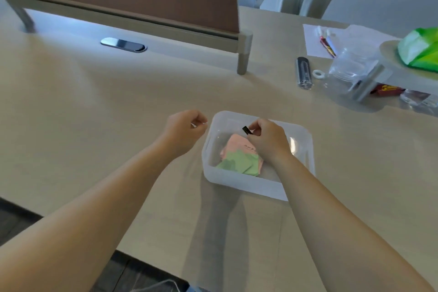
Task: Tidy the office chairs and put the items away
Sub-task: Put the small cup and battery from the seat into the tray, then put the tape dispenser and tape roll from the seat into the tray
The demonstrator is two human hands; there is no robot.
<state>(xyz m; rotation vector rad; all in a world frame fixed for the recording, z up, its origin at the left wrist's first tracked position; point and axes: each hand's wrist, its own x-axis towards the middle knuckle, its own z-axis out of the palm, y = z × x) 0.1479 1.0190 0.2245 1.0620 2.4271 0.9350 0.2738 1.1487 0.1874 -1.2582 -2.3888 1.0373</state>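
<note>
Head view: my right hand (266, 141) pinches a small black metal binder clip (246, 130) at its fingertips, above the translucent rectangular plastic tub (244, 182) on the matte beige worktop (94, 114); my left hand (183, 131) curls, fingers holding nothing I can see.

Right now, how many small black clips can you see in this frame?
1. A single black clip is pinched in the right hand above the translucent bin. More could be hidden under the sticky notes or the hand.
</note>
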